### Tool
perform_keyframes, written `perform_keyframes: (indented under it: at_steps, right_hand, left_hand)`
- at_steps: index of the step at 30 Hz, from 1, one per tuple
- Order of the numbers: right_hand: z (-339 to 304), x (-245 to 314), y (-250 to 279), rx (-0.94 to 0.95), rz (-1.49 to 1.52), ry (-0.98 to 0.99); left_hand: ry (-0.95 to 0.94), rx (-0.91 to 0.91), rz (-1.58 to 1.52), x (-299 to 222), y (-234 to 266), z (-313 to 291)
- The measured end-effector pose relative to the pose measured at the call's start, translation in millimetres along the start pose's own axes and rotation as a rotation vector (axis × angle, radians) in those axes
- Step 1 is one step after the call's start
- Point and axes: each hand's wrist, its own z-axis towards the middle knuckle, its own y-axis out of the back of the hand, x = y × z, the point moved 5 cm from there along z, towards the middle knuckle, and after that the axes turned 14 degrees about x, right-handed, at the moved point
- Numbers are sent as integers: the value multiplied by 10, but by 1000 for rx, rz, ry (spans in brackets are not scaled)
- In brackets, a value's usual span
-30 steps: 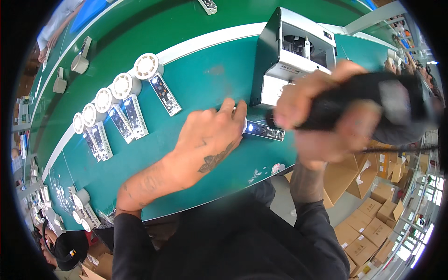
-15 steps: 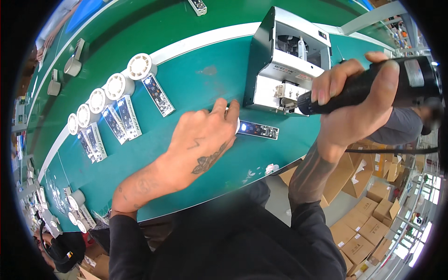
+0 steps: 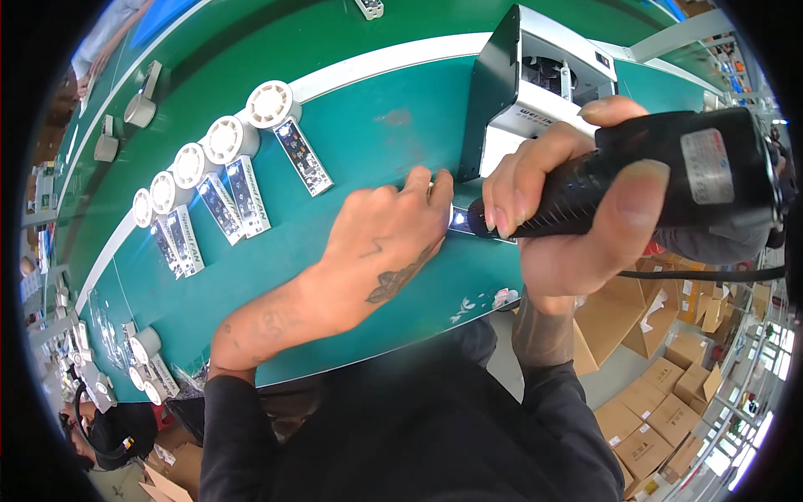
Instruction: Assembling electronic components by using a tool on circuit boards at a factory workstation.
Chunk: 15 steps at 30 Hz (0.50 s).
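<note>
My right hand [image 3: 556, 201] is wrapped round a thick black electric screwdriver [image 3: 669, 163], its tip end pointing left and down. The tip meets a small handheld fan [image 3: 458, 219] lying on the green mat; the screwdriver covers most of the fan's handle, and the contact point is hidden. A bright light shines on the handle's exposed part. My left hand [image 3: 381, 238] is closed over the fan's round head, which it almost entirely hides, and presses it to the mat.
Several white fans with exposed circuit boards, one a single fan [image 3: 303, 156], lie in a row to the left. A silver-and-black screw feeder [image 3: 498, 92] stands behind my right hand. More fans [image 3: 146, 343] lie near left. Cardboard boxes [image 3: 661, 418] stand on the floor at right.
The screwdriver has moved left and down from in front of the screw feeder onto the fan's handle. My left hand stays on the fan's head; the whole view has shifted slightly.
</note>
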Motion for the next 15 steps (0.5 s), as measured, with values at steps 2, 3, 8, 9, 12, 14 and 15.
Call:
perform_keyframes:
  at_steps: [2, 3, 8, 9, 12, 14, 15]
  right_hand:
    - [-16, -33, -7, -1, -14, -2]
    - [-29, -54, -8, -2, -28, -5]
    - [-89, -88, -22, 20, 42, 1]
    - [-110, -82, -24, 13, 21, -1]
    - [-189, -76, 118, 90, -44, -2]
    - [-249, -91, 180, 97, 17, 22]
    - [-270, -102, 205, 99, 47, 36]
  left_hand:
    - [10, 2, 76, -4, -17, 0]
    - [11, 2, 76, -9, -16, -2]
    - [9, 10, 85, -11, -14, -22]
    - [11, 11, 84, -8, -15, -22]
    - [11, 33, 77, 6, 1, -4]
    - [-28, -10, 58, -1, 40, -14]
    - [-30, -10, 60, 15, 47, -24]
